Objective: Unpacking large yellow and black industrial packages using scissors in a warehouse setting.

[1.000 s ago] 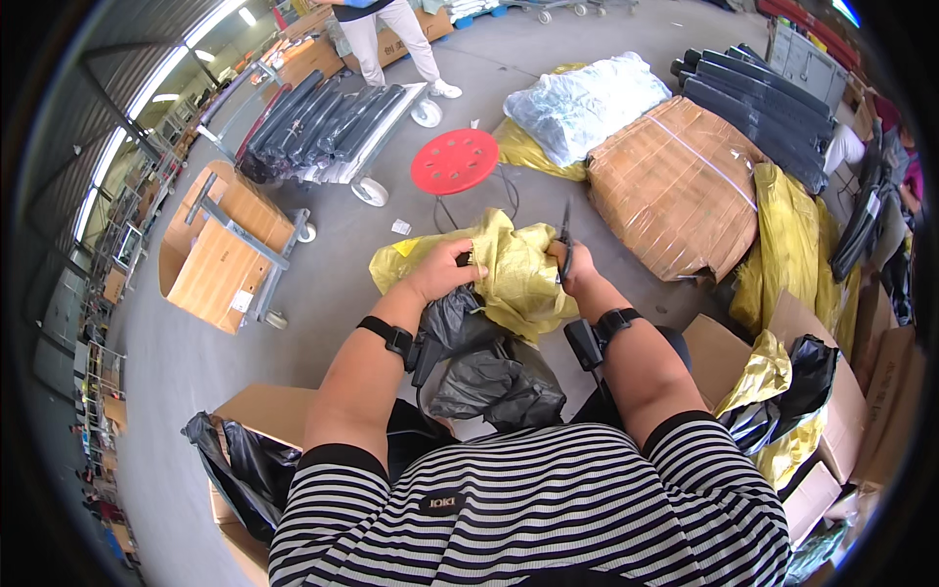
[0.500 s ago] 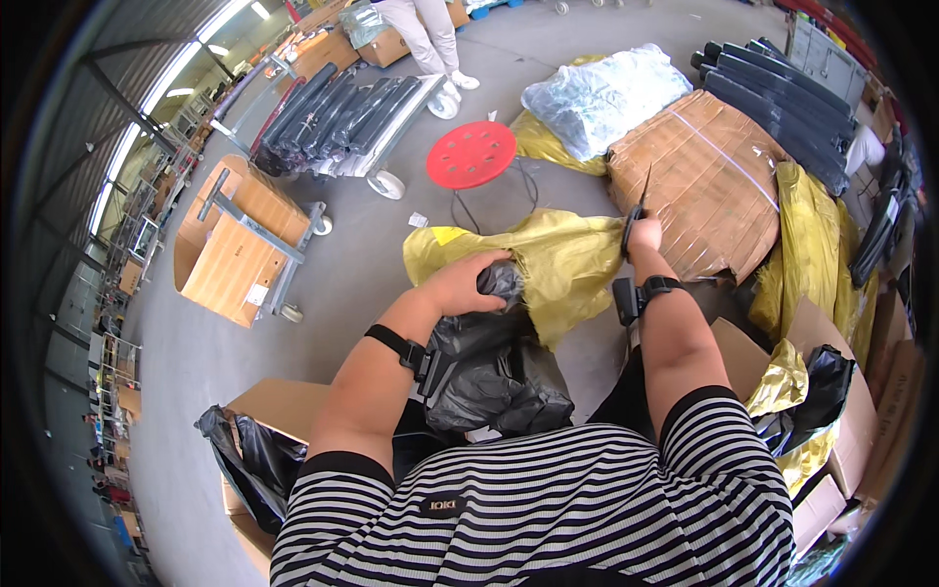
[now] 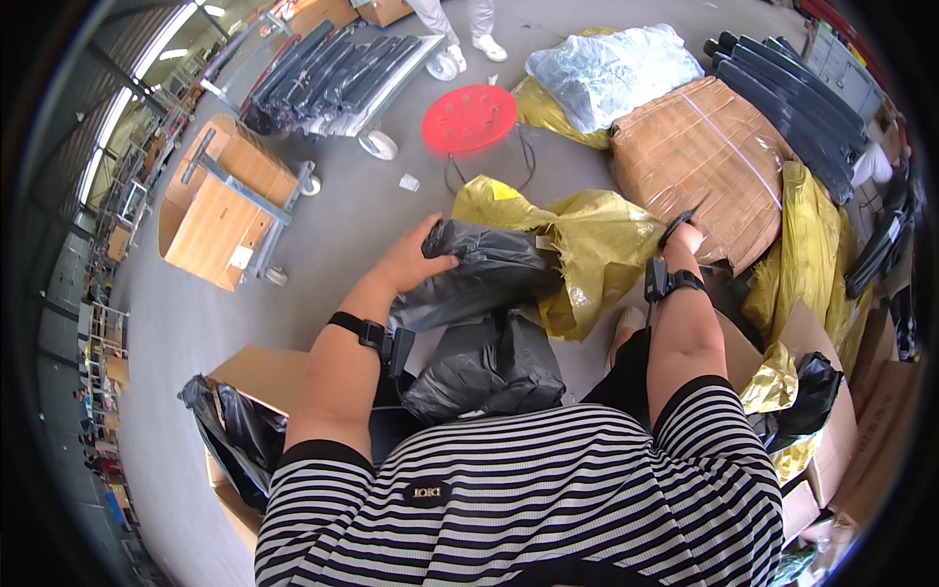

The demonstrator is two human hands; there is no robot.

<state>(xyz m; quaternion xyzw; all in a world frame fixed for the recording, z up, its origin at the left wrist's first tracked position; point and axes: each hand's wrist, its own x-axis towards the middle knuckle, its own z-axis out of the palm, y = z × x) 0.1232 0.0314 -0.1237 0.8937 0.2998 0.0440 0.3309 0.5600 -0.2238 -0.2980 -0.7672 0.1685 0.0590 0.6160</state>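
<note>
My left hand (image 3: 416, 256) is closed on the left end of a bundle in black plastic (image 3: 484, 262), held tilted above the floor. Its right end lies against a torn yellow woven sack (image 3: 597, 240), which spreads out toward my right hand. A second black plastic package (image 3: 489, 372) rests below it, close to my body. My right hand (image 3: 688, 238) is closed around black-handled scissors (image 3: 675, 227), beside the sack's right edge. Whether those fingers also grip the sack cannot be made out.
A red round stool (image 3: 469, 119) stands ahead. A large taped brown bale (image 3: 699, 166) lies at right, near yellow sacks (image 3: 807, 245). Open cardboard boxes flank me, the left one (image 3: 264, 382) lined with black plastic. Carts (image 3: 230, 205) stand at left; a person's legs (image 3: 460, 20) show beyond.
The black bundle has come largely out of the yellow sack, with my left hand moving left along with it. My right hand has shifted right, and the scissors have tipped over from upright.
</note>
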